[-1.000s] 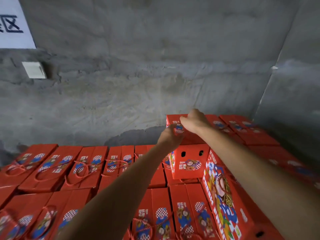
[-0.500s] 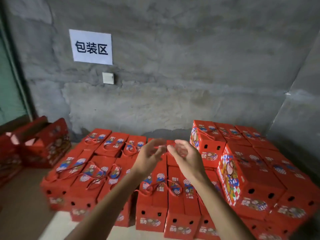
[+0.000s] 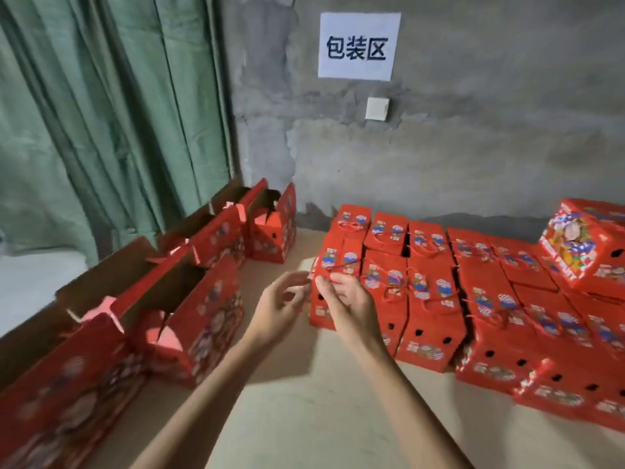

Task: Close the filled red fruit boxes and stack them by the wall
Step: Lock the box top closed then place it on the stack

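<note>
Closed red fruit boxes [image 3: 436, 292] with rope handles stand packed in rows against the grey wall on the right. One more closed box [image 3: 585, 248] sits on top of them at the far right. A row of open red boxes [image 3: 203, 309] with raised flaps runs along the left. My left hand [image 3: 279, 309] and my right hand [image 3: 348, 299] hover side by side in mid-air over the floor, in front of the stack's left corner. Both have loosely bent fingers and hold nothing.
A green curtain [image 3: 111, 123] hangs at the left. On the concrete wall are a white paper sign [image 3: 358, 45] and a white switch plate [image 3: 377, 108]. Bare beige floor [image 3: 304, 411] lies between the open boxes and the stack.
My hands have let go of the top box at the far right and drawn back, empty. My view has swung left, bringing the curtain and the open boxes into sight.
</note>
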The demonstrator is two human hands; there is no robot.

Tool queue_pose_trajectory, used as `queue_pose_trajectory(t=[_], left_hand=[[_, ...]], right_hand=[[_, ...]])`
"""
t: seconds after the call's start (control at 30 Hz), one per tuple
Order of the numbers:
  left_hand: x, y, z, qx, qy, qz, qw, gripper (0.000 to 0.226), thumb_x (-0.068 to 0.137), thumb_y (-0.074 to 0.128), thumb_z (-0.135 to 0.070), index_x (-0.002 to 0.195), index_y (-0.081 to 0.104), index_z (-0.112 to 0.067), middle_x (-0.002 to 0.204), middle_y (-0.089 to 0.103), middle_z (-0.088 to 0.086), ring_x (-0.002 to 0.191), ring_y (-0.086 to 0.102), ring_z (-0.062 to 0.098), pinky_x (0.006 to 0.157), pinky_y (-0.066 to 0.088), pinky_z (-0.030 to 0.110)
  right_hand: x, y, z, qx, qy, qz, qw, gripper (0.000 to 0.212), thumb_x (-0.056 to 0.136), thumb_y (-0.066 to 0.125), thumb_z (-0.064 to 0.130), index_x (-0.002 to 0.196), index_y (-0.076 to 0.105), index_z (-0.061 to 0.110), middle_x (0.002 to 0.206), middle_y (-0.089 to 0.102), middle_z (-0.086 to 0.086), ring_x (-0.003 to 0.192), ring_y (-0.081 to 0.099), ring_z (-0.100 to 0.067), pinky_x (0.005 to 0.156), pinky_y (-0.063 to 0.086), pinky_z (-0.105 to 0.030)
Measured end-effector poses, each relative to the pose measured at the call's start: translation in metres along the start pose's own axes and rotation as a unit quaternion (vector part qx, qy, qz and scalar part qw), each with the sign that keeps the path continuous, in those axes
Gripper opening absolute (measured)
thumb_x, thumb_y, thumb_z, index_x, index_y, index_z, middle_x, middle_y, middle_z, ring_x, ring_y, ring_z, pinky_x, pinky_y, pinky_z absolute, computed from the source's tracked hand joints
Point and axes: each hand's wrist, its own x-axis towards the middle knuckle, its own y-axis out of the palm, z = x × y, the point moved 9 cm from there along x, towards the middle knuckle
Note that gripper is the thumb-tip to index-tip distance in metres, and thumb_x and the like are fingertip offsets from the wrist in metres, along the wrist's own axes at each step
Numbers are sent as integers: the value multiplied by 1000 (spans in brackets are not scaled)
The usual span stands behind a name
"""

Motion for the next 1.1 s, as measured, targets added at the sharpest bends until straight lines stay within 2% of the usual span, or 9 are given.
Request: queue_pose_trajectory(t=[0.23,0.4,0.47,0.57,0.7,0.77,0.83,0.93,1.1], left_hand=[[-53,-187,40,67,-6,-117,991,24,102,63,-20,126,67,-16,118,72,-10,105,68,2,88,54,19],[-73,-267,90,115,-73,-186,973,27,102,60,-31,127,66,-22,121,68,-15,110,63,-3,92,54,21],[-71,-290,112,168,-118,-195,959,31,101,60,-30,131,64,-20,128,66,-7,115,61,4,99,52,28],[-55,-317,138,275,-170,-195,926,34,97,61,-25,129,60,-15,126,65,3,115,61,20,99,53,41],[-29,-325,170,373,-258,-123,882,34,94,56,-19,127,51,-11,123,60,10,105,63,31,86,55,44],[-17,-324,177,434,-247,-97,861,40,95,54,-16,134,48,-9,130,57,11,113,60,33,94,52,44],[-7,-321,179,495,-212,-74,840,39,95,52,-14,134,50,-9,127,59,13,115,60,34,101,47,45],[3,-314,193,491,-213,-50,843,33,97,48,-11,129,50,-9,121,61,15,109,62,38,91,51,47],[15,-264,192,397,-196,-6,896,41,98,47,-26,137,40,-15,127,54,16,110,61,45,88,52,51]], right_hand=[[-26,190,-13,-13,52,88,995,40,89,76,48,116,70,19,105,76,7,92,70,5,75,50,-7],[-17,283,-47,-138,100,108,979,48,90,68,57,118,67,18,113,74,0,101,69,-15,88,54,-32],[-10,317,-62,-238,127,121,955,56,93,59,59,124,63,13,123,69,-6,110,65,-26,86,50,-34],[3,349,-84,-314,149,117,930,55,91,64,53,126,59,10,130,65,-11,118,63,-34,91,49,-39],[12,362,-113,-356,170,97,914,64,94,64,38,144,46,2,145,56,-18,130,57,-37,104,50,-43],[14,362,-121,-366,188,81,908,68,96,59,27,151,33,-3,152,48,-20,136,52,-38,108,47,-44],[16,358,-123,-369,200,81,904,56,95,57,17,146,43,-2,146,54,-20,131,56,-38,104,49,-41],[25,332,-127,-365,208,92,903,43,97,59,15,138,54,4,141,59,-16,128,59,-36,102,50,-39],[39,247,-127,-429,197,90,877,36,97,56,16,132,55,8,135,61,-16,122,61,-36,95,52,-39]])
